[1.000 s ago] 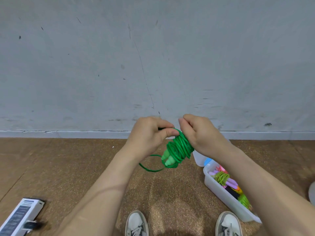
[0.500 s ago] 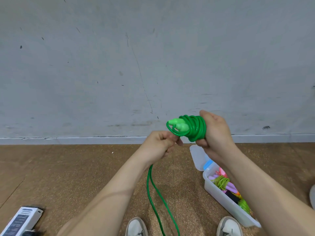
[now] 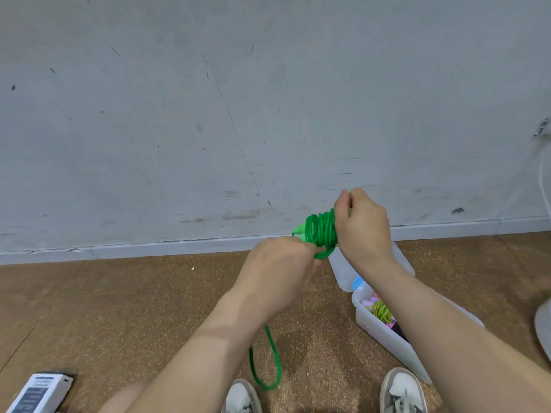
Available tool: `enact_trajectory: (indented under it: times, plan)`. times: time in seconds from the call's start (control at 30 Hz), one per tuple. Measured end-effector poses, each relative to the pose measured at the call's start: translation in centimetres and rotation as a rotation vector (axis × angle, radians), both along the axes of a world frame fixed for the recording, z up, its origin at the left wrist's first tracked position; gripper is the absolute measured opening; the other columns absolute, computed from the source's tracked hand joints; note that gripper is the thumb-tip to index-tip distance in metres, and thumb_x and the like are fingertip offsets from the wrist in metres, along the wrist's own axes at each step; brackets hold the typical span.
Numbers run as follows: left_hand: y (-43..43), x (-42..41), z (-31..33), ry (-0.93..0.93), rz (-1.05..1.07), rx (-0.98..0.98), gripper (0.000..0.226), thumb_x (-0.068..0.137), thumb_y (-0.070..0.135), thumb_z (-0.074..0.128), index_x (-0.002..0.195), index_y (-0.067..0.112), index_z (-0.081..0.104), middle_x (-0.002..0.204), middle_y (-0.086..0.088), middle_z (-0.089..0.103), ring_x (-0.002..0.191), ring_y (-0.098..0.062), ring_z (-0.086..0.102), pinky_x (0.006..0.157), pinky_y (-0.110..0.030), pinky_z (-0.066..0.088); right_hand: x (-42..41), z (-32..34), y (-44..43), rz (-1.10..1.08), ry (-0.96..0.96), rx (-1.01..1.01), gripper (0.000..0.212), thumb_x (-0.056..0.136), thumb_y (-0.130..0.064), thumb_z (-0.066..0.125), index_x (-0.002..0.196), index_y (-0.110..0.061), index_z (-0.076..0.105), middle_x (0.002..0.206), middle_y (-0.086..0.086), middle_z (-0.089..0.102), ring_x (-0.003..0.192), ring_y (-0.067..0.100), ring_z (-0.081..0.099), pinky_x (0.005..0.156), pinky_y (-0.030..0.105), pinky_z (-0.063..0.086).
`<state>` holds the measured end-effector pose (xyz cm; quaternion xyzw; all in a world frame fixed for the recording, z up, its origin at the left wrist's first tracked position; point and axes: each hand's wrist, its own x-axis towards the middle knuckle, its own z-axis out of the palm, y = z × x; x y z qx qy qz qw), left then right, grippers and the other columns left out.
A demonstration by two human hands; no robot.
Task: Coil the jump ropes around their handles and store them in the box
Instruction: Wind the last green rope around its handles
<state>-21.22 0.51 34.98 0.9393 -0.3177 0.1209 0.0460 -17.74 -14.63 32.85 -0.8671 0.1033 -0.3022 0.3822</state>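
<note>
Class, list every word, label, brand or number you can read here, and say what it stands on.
No text is readable.
On the small carton, lower left: printed lines, too blurred to read.
On the green jump rope and storage box: no lettering visible.

Green rope [image 3: 321, 231] glossy plastic; box [image 3: 384, 338] translucent smooth plastic; floor [image 3: 119, 308] speckled cork-like, matt; wall [image 3: 208, 114] scuffed, matt.

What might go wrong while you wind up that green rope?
The loose loop of the green jump rope dangles just above the shoes, so it might catch on a foot. The coil is thick where the right hand grips it, so wraps may slide off the handle end if the left hand lets its strand go slack.
</note>
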Motion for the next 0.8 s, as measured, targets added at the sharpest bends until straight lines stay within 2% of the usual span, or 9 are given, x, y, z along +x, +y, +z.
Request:
enact_trajectory:
  times: [0.17, 0.3, 0.37, 0.47, 0.53, 0.6, 0.67, 0.73, 0.8]
  plan:
    - [1.3, 0.9, 1.5, 0.007, -0.069, -0.127, 0.022, 0.093, 0.038, 0.054, 0.098, 0.023, 0.069, 0.086, 0.0, 0.064, 0.084, -0.022, 0.06, 0.072, -0.036, 0.046, -0.1, -0.5, -0.1, 0.095, 0.113, -0.33, 0.03, 0.1, -0.027, 0.04, 0.073, -0.014, 0.036, 0.052, -0.001, 0.035, 0.056, 0.032, 0.038, 0.052, 0.034, 0.023]
    - [3.3, 2.8, 1.4, 0.102, -0.024, -0.375, 0.016, 0.084, 0.037, 0.067, 0.088, 0.022, 0.074, 0.079, 0.0, 0.068, 0.081, -0.019, 0.061, 0.073, -0.037, 0.047, -0.7, 0.4, 0.2, 0.358, 0.052, -0.34, 0.042, 0.096, -0.024, 0.049, 0.061, -0.022, 0.025, 0.046, -0.002, 0.03, 0.049, 0.029, 0.033, 0.049, 0.036, 0.02]
    - [3.6, 3.2, 1.0, 0.175, -0.017, -0.461, 0.012, 0.082, 0.035, 0.069, 0.086, 0.025, 0.075, 0.079, 0.003, 0.069, 0.079, -0.013, 0.061, 0.074, -0.034, 0.047, -0.9, 1.1, 0.3, 0.432, 0.033, -0.317, 0.043, 0.094, -0.023, 0.051, 0.06, -0.019, 0.026, 0.045, -0.001, 0.028, 0.046, 0.023, 0.029, 0.05, 0.04, 0.023]
    - [3.9, 3.2, 0.7, 0.29, -0.026, -0.612, 0.007, 0.081, 0.028, 0.072, 0.084, 0.023, 0.076, 0.078, 0.005, 0.071, 0.077, -0.006, 0.062, 0.075, -0.031, 0.047, -1.2, 2.0, 0.1, 0.498, 0.012, -0.228, 0.041, 0.093, -0.023, 0.054, 0.06, -0.014, 0.03, 0.049, 0.0, 0.027, 0.048, 0.015, 0.025, 0.05, 0.037, 0.025]
    - [3.8, 3.0, 0.7, 0.42, -0.015, -0.708, 0.005, 0.081, 0.021, 0.072, 0.082, 0.02, 0.077, 0.07, 0.009, 0.07, 0.068, -0.004, 0.06, 0.068, -0.027, 0.047, -1.3, 2.3, 0.0, 0.549, 0.016, -0.177, 0.042, 0.092, -0.021, 0.055, 0.059, -0.014, 0.03, 0.051, -0.001, 0.026, 0.049, 0.012, 0.025, 0.049, 0.034, 0.024]
    - [3.6, 2.8, 0.6, 0.583, 0.005, -0.843, 0.008, 0.083, 0.013, 0.069, 0.08, 0.018, 0.075, 0.055, 0.012, 0.063, 0.054, -0.001, 0.051, 0.058, -0.02, 0.042, -1.4, 2.4, 0.2, 0.591, 0.02, -0.044, 0.043, 0.092, -0.018, 0.056, 0.057, -0.018, 0.031, 0.052, -0.007, 0.025, 0.05, 0.009, 0.026, 0.049, 0.031, 0.023]
    - [3.1, 2.7, 0.4, 0.734, 0.022, -1.003, 0.011, 0.086, 0.009, 0.064, 0.081, 0.013, 0.072, 0.051, 0.009, 0.061, 0.049, -0.002, 0.049, 0.053, -0.018, 0.04, -1.4, 2.3, 0.4, 0.608, 0.05, 0.226, 0.044, 0.094, -0.014, 0.055, 0.057, -0.017, 0.032, 0.052, -0.007, 0.024, 0.048, 0.009, 0.025, 0.045, 0.027, 0.023]
    - [2.6, 2.7, 0.3, 0.836, 0.031, -1.142, 0.015, 0.085, 0.017, 0.061, 0.082, 0.006, 0.071, 0.058, -0.001, 0.064, 0.054, -0.008, 0.054, 0.055, -0.019, 0.043, -1.4, 2.2, 0.4, 0.606, 0.117, 0.506, 0.039, 0.097, -0.014, 0.053, 0.061, -0.008, 0.036, 0.051, -0.001, 0.024, 0.04, 0.011, 0.023, 0.039, 0.019, 0.02]
    - [2.3, 2.8, 0.3, 0.865, 0.024, -1.241, 0.024, 0.078, 0.027, 0.06, 0.082, 0.006, 0.072, 0.069, -0.006, 0.069, 0.062, -0.012, 0.06, 0.06, -0.022, 0.048, -1.6, 2.0, 0.6, 0.589, 0.151, 0.67, 0.037, 0.098, -0.019, 0.05, 0.066, -0.006, 0.039, 0.048, 0.004, 0.026, 0.032, 0.014, 0.024, 0.036, 0.017, 0.02]
